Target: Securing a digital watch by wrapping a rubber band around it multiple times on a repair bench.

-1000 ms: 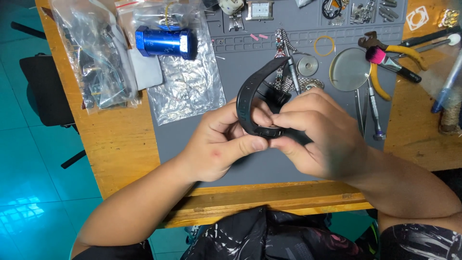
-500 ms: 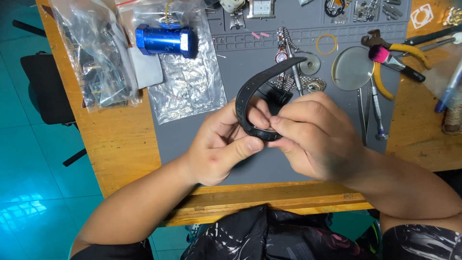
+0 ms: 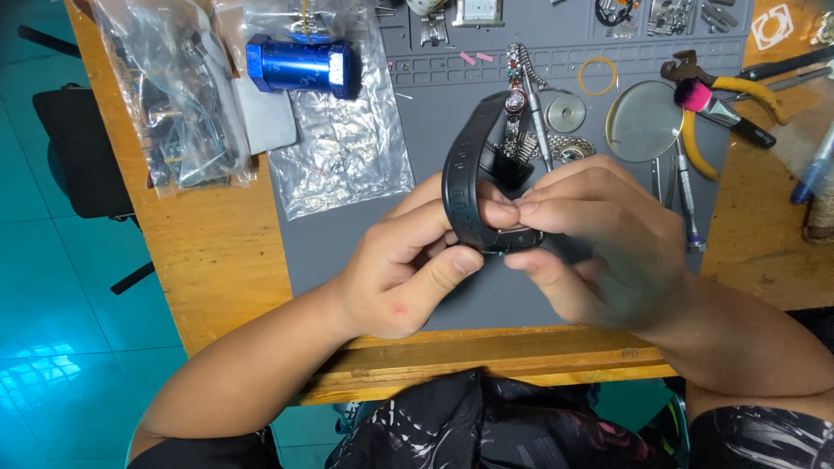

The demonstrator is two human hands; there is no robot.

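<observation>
Both hands hold a black wristwatch (image 3: pixel 465 187) above the grey work mat (image 3: pixel 347 260). My left hand (image 3: pixel 404 265) grips the watch case from the left, thumb under it and fingers behind. My right hand (image 3: pixel 599 239) pinches the case from the right with thumb and forefinger. The black rubber strap arcs up and away from the hands. The watch face is mostly hidden by the fingers.
A blue metal cylinder (image 3: pixel 300 65) lies on clear plastic bags (image 3: pixel 174 113) at the back left. A round glass lens (image 3: pixel 643 122), yellow-handled pliers (image 3: pixel 717 91), a pink-tipped brush, tweezers (image 3: pixel 682 195), a screwdriver and small metal parts sit behind the hands. The wooden table edge (image 3: pixel 486 356) runs in front.
The hands have stayed in the same spot. The strap has swung a little more upright, and the right fingers have shifted on the watch case.
</observation>
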